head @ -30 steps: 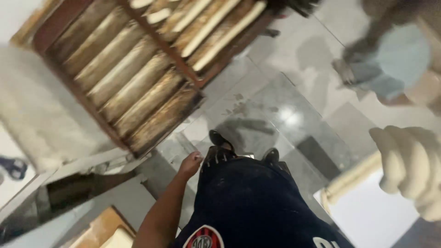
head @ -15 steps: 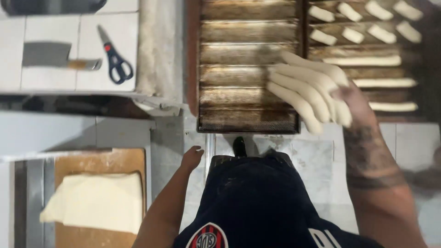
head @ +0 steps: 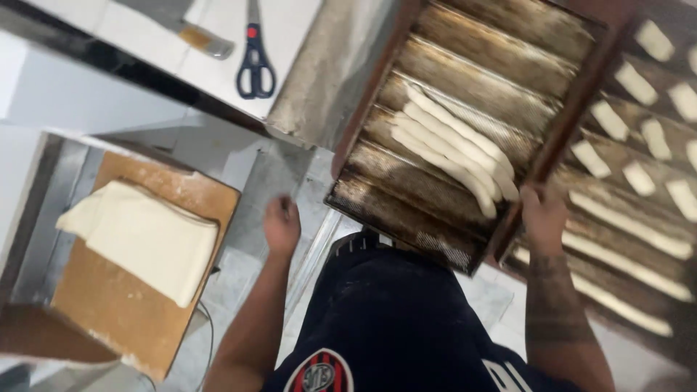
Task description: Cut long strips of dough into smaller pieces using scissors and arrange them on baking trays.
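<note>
A round red-and-black striped badge [head: 318, 372] is seen on the dark shirt at the bottom edge of the view. The right hand [head: 543, 215] is laid at the near corner of a grooved brown baking tray [head: 465, 80], on the wooden bar between it and a second tray [head: 639, 181]; whether its fingers are clamped on the bar cannot be told. Four long raw dough sticks [head: 454, 149] are bunched in the middle grooves of the first tray, just above that hand. The left hand [head: 281, 225] is held loosely curled and empty over the floor, well apart from the right. Shorter dough pieces [head: 635, 83] are spread along the second tray. To the left, a folded dough sheet [head: 141, 236] is laid on a wooden board [head: 109, 312]. Black-handled scissors [head: 254, 62] and a knife [head: 192, 33] are set on the white table [head: 290, 22] beyond. A strip of floor [head: 254, 181] is left open between board and trays.
</note>
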